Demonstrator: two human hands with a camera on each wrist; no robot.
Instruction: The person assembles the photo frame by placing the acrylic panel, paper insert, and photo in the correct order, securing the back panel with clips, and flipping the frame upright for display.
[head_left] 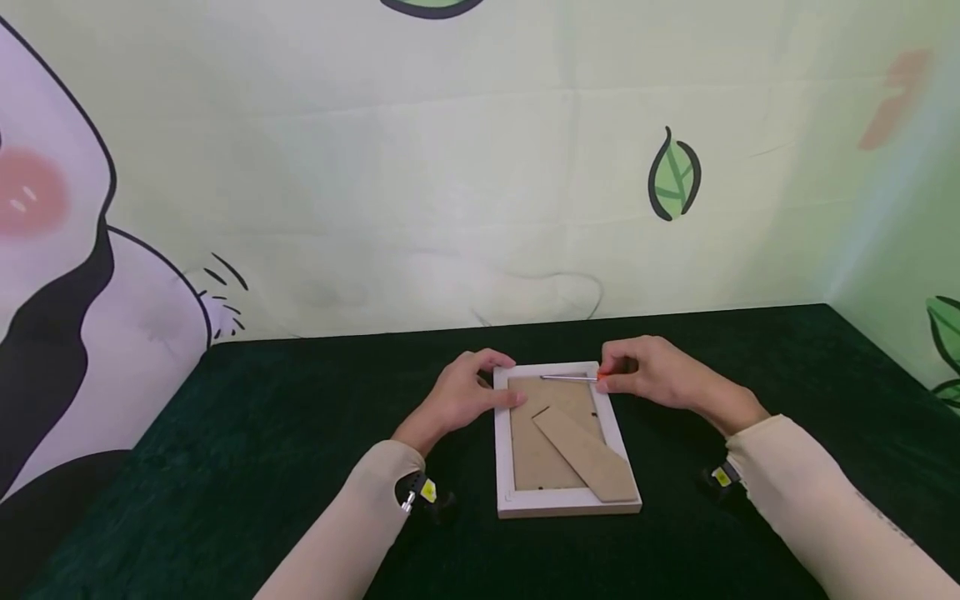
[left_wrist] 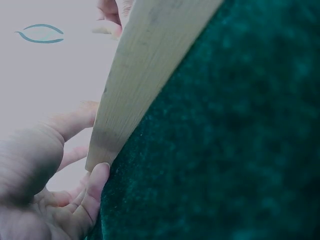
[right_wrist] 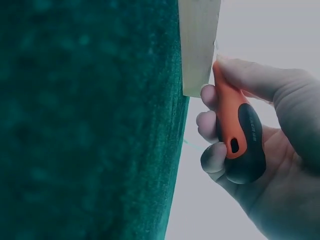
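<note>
While both hands sit at the far end of the frame, this is how things lie:

Frame: the white picture frame point(head_left: 564, 498) lies face down on the dark green cloth point(head_left: 225, 467), with its brown back board point(head_left: 536, 454) up. Its long side runs away from the person, a bit tilted.

Stand: a brown cardboard leg point(head_left: 587, 455) lies flat on the back board, slanting toward the near right corner.

Left hand: the left hand point(head_left: 467, 398) holds the far left corner of the frame — thumb on the back board, fingers curled over the edge. It pins the frame down.

Right hand: the right hand point(head_left: 654, 373) is closed tight around a small screwdriver point(right_wrist: 239, 137) with an orange and black handle, just beside the far right corner.

Tool tip: the thin metal shaft point(head_left: 567, 377) lies across the far end of the back board, pointing left, along the short side of the frame.

Which hand is nearer: both touch the far end — the right one brings the tool, the left one only holds.

Wall: a pale cloth with a green leaf point(head_left: 673, 175) hangs behind.
</note>
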